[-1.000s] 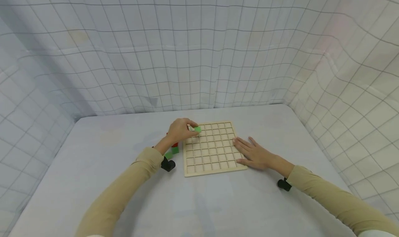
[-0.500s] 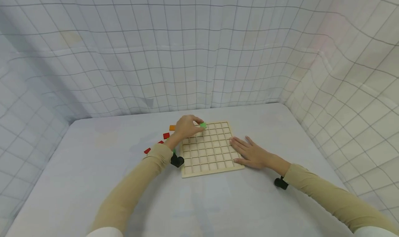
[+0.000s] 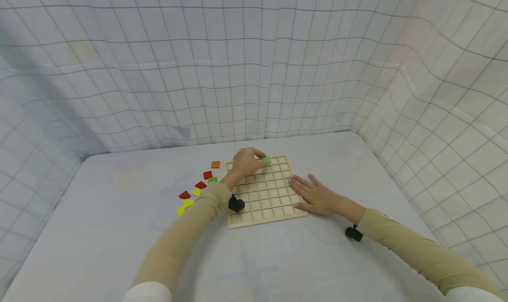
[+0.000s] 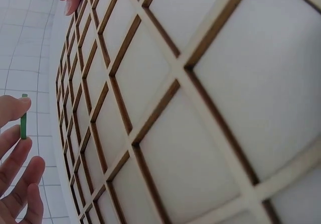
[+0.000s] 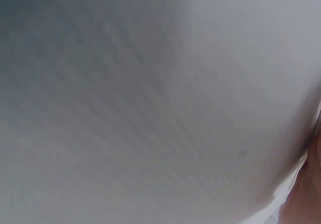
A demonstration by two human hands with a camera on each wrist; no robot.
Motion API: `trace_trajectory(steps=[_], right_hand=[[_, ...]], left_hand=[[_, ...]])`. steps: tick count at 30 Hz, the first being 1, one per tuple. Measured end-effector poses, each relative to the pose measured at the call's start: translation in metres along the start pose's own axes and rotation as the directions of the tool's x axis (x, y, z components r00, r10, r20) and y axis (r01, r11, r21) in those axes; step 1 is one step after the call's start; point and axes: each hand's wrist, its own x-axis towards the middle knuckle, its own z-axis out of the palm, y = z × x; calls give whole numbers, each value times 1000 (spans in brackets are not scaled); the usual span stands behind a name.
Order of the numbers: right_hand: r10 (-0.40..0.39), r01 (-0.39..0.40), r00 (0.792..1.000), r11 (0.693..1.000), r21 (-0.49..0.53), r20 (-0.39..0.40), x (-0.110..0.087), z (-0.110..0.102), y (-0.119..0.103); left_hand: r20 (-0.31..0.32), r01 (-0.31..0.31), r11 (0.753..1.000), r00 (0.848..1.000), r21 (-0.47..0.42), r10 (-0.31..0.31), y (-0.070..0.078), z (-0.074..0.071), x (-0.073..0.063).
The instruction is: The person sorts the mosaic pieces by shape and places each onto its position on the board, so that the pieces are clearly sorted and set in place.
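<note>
Between thumb and fingers my left hand (image 3: 245, 162) pinches a thin green square tile (image 3: 266, 159) over the far rows of a wooden grid board (image 3: 267, 218). In the left wrist view the green tile (image 4: 23, 117) shows edge-on, with the board's cells (image 4: 175, 148) beside it. My right hand (image 3: 317, 198) lies flat with straight fingers at the board's right edge, fingertips over the rim. The right wrist view holds mostly a blurred pale surface, with part of the hand (image 5: 303, 189) at its right edge.
Left of the board lie an orange tile (image 3: 215, 164), a red square tile (image 3: 207, 175), a green tile (image 3: 212, 179), red quarter-round pieces (image 3: 184, 195) and several yellow pieces (image 3: 188, 203). A checked white curtain (image 3: 246, 72) rises behind the table (image 3: 119, 231).
My left hand has carried the green tile rightward along the board's far side. More loose pieces show left of the forearm. My right hand stays at the board's edge, and the head view shifts slightly.
</note>
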Motion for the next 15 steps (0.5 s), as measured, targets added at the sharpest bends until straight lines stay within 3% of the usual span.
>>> trace_trajectory(steps=[15], right_hand=[[6,-6,1000,1000,-7,19,1,-2,0]], left_hand=[[-28,13,999,1000,31,-12,14,22,18]])
